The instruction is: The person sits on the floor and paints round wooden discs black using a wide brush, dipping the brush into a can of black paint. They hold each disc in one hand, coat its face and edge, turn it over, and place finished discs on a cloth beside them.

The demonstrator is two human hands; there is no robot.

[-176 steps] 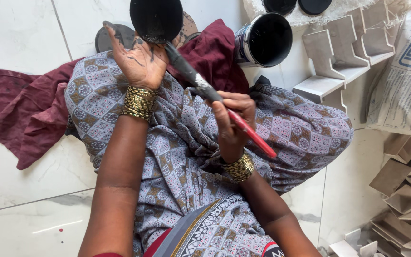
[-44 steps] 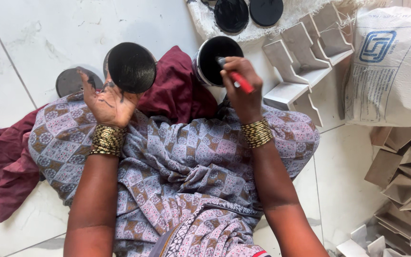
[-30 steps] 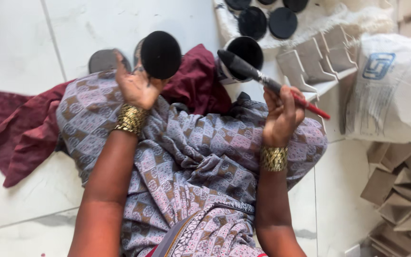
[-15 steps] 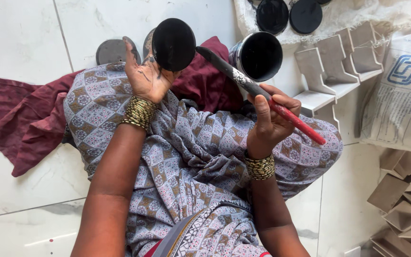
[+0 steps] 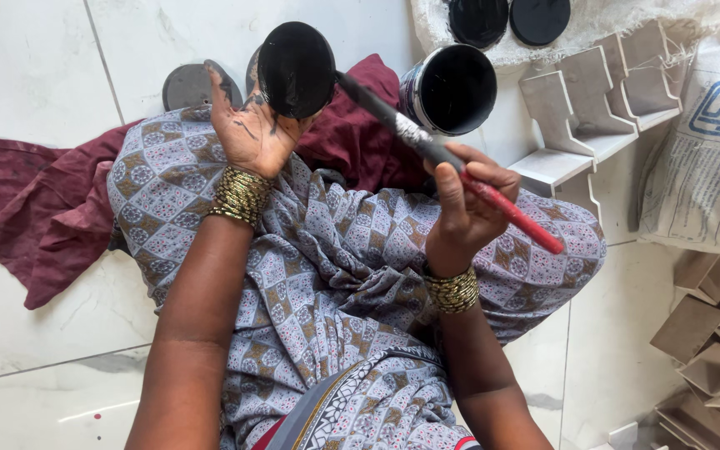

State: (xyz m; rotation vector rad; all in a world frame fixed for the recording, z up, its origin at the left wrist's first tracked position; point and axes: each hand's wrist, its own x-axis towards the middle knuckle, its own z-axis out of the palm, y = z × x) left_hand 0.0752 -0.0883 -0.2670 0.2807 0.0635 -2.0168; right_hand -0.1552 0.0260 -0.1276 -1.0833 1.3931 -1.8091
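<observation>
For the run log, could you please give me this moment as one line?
left hand: holds black disc | right hand: holds brush, tip at disc | paint tin: open, behind

Floor-level craft workshop: white tiled floor point(image 5: 35, 75), open paint tin point(image 5: 452, 87), stacked cardboard pieces point(image 5: 710, 350) near right, woven sack point(image 5: 710, 150).

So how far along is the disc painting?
Done: two black discs lie on the sacking at top. In hand: the left hand holds a black disc, and the right hand puts the brush to it. Left: a grey disc lies on the floor.
</observation>
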